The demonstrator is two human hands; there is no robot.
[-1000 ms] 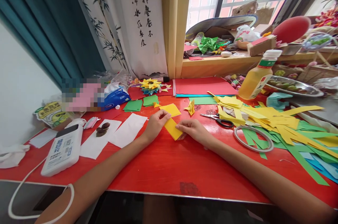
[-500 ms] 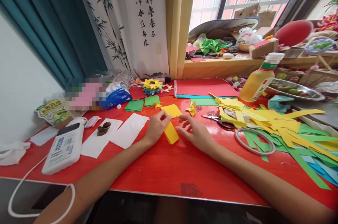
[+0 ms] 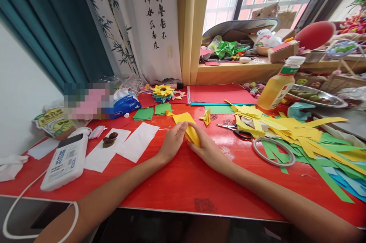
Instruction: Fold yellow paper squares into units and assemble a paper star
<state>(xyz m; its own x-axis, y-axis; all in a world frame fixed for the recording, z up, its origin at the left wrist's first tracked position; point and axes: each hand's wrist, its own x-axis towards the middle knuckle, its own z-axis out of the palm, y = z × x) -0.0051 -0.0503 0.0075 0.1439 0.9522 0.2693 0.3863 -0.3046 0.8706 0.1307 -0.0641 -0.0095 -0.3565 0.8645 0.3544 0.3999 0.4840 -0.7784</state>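
Between my two hands is a folded piece of yellow paper, held slightly above the red table. My left hand pinches its upper left edge with thumb and fingers. Along its right side, my right hand closes on it, thumb toward me and fingers behind. Just beyond lies a stack of yellow paper squares. A folded yellow paper piece stands to the right of the stack. Farther back sits a yellow and blue paper ring of pointed pieces.
Scissors, a tape roll and yellow paper strips lie on the right. Behind them a juice bottle stands. On the left are a white power bank with a cable, white papers and green squares.
My right hand has moved left and closed on the yellow paper. The paper has tilted the other way, its lower end swinging right. The whole view has shifted slightly.
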